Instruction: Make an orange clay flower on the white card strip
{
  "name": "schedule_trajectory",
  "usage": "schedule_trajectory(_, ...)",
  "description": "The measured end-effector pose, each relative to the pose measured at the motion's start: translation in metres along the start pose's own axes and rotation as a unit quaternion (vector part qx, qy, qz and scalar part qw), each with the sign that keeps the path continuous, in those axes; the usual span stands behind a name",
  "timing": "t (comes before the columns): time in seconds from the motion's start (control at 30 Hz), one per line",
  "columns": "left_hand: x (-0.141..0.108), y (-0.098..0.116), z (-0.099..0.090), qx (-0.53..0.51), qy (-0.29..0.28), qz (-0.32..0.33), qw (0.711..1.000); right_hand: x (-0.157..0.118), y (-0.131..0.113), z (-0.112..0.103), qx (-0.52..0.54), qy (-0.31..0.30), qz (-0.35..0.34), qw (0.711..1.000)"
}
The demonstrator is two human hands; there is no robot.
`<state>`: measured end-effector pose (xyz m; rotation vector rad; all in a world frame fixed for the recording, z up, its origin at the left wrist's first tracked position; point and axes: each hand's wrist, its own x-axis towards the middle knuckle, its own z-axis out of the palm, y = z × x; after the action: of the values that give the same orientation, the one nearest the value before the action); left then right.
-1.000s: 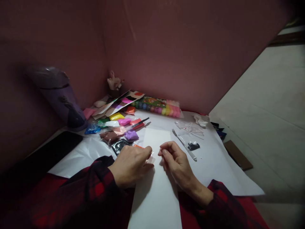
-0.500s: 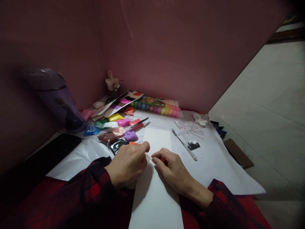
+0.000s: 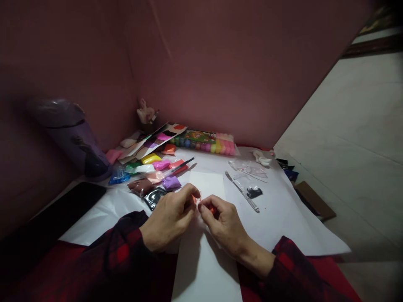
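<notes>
My left hand (image 3: 171, 216) is closed, its thumb and fingers pinching a small clear plastic packet (image 3: 197, 198) with orange in it. My right hand (image 3: 225, 222) is curled beside it, fingertips nearly meeting the left ones. A bit of orange clay (image 3: 213, 209) shows inside the right fingers. Both hands are just above a long strip of white card (image 3: 206, 268). To the left of the card lie clay packets, among them a black one (image 3: 154, 198), a purple one (image 3: 171, 181) and a brown one (image 3: 140, 186).
A fork (image 3: 242, 192) lies right of the card, near black clay (image 3: 253, 192) on clear plastic. At the back rests a pack of coloured clay (image 3: 204, 142). On the left are a purple bottle (image 3: 78, 142) and a dark flat object (image 3: 63, 214). Pink walls stand close behind.
The orange packet has come from behind my left hand to between my two hands. My fingertips have drawn slightly closer together. The view has shifted a little.
</notes>
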<state>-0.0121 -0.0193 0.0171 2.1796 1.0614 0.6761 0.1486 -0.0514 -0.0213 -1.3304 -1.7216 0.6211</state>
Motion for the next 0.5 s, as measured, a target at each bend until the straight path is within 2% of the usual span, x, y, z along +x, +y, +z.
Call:
schedule_trajectory(0.1, -0.0003, -0.0013, 0.0018, -0.006, 0.012, 0.012, 1.0, 0.0001, 0.0001, 0.0005, -0.002, 0.036, 0.004, 0.999)
schedule_trajectory(0.23, -0.0018, -0.0017, 0.0042, 0.012, 0.037, 0.03, 0.999, 0.0013, -0.0018, 0.0002, -0.022, 0.069, -0.027, 0.997)
schedule_trajectory(0.37, -0.0035, 0.0021, 0.007, 0.055, 0.06, 0.022, 0.996, -0.0002, -0.0065, 0.0015, -0.056, 0.079, -0.081, 0.992)
schedule_trajectory(0.5, -0.0056, 0.0043, 0.0106, 0.083, 0.107, 0.009, 0.991, -0.0036, -0.007, 0.0048, -0.104, 0.09, -0.161, 0.977)
